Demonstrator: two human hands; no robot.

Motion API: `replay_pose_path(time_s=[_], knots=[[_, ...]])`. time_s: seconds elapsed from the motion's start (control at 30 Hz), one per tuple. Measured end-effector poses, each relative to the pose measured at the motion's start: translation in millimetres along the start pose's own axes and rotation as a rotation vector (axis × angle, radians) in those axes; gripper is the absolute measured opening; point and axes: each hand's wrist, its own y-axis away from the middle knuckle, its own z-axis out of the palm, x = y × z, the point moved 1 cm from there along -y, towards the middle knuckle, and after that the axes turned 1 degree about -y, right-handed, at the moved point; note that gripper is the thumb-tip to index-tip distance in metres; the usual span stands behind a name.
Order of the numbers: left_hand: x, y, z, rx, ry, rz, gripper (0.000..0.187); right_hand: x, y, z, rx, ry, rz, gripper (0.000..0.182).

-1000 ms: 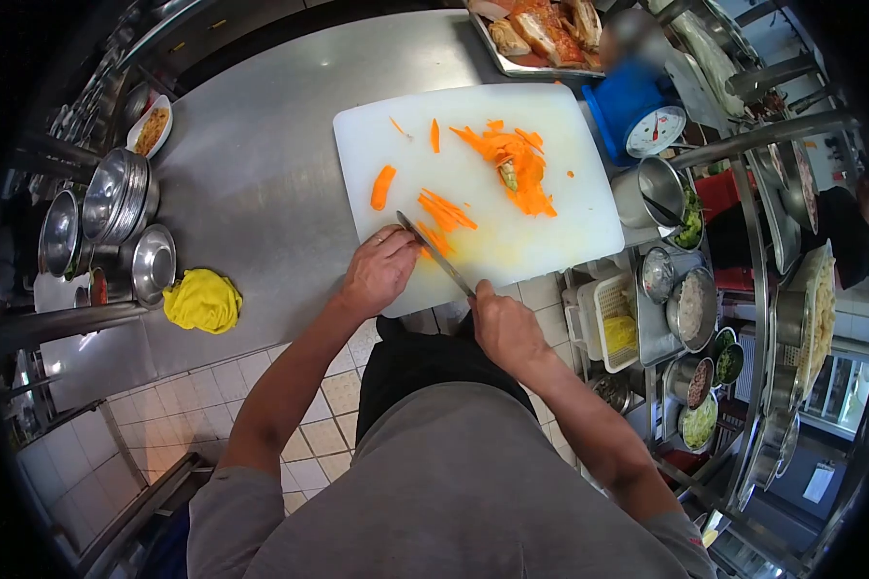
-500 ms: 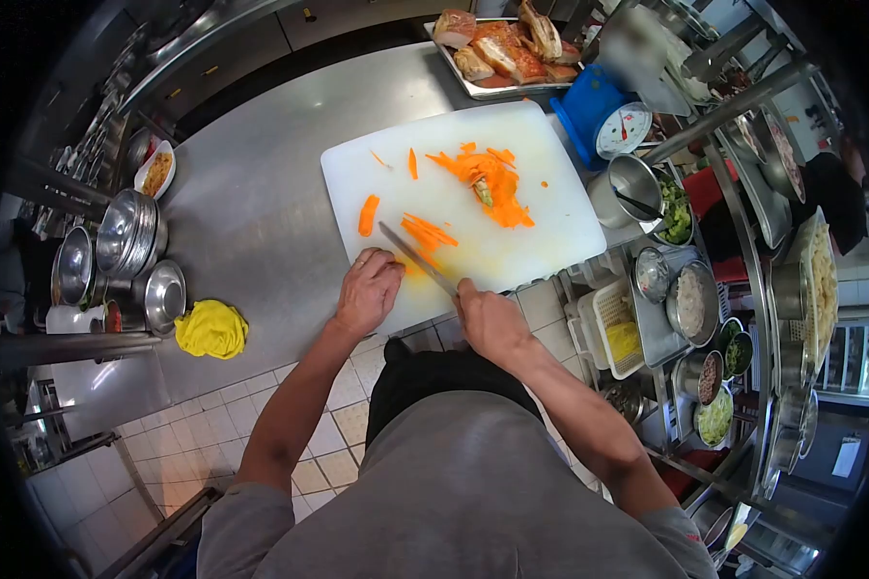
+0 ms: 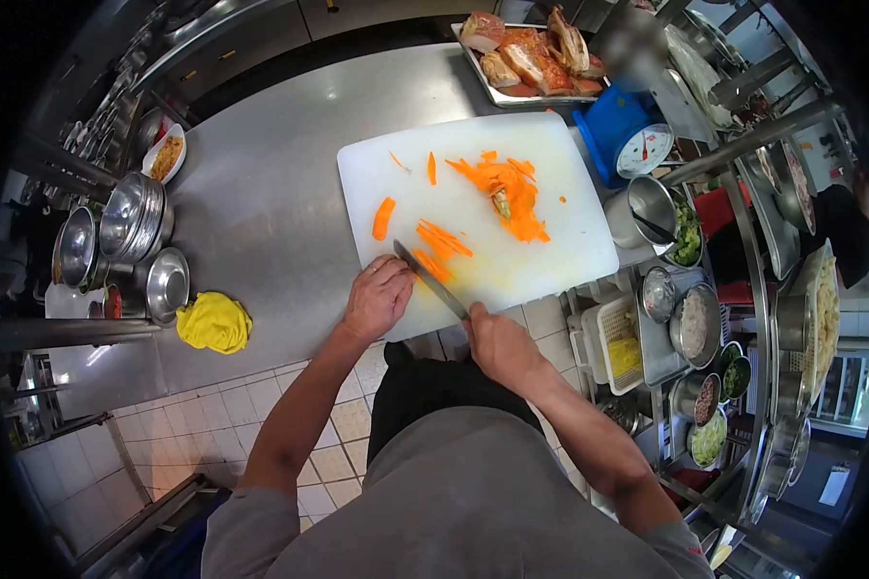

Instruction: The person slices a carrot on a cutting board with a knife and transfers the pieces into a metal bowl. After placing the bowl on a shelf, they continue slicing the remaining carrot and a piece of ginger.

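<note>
A kitchen knife (image 3: 432, 279) is gripped by the handle in my right hand (image 3: 504, 347), its blade slanting up and left over the near part of the white cutting board (image 3: 377, 169). My left hand (image 3: 378, 297) rests at the board's near left edge, fingers curled and pressed down right beside the blade tip. A little orange shows at those fingertips, where most of the carrot piece is hidden. Cut carrot strips (image 3: 441, 238) lie just beyond the blade. A carrot slice (image 3: 383, 218) lies to their left, and a heap of carrot peelings (image 3: 512, 198) sits farther right.
Behind the board stand a tray of roast meat (image 3: 531, 58) and a blue scale (image 3: 613, 135). A steel pot (image 3: 640, 214) is at the right, near shelves with ingredient bowls. On the left are a yellow cloth (image 3: 213, 322) and stacked steel bowls (image 3: 130, 217).
The view has shifted, so the board and surroundings appear farther right and lower. Relative to the board, the knife and my right hand have come slightly nearer my body. My left hand keeps its curled pose.
</note>
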Motion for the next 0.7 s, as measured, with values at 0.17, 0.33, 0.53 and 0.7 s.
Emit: replay_pose_path(time_s=[0.17, 0.33, 0.53, 0.7], knots=[[1, -6, -4, -0.006, -0.014, 0.002, 0.009, 3, -22, 5, 0.066, -0.063, -0.014, 0.022], [2, -5, -4, -0.034, 0.012, 0.019, 0.011, 8, -10, -11, 0.148, -0.091, 0.02, 0.021], [2, -4, -28, 0.227, 0.003, -0.256, 0.014, 4, 21, -19, 0.049, -0.131, -0.003, 0.022], [-28, -36, -31, 0.242, 0.011, -0.582, 0.018, 23, 11, -1, -0.045, -0.165, -0.054, 0.023]])
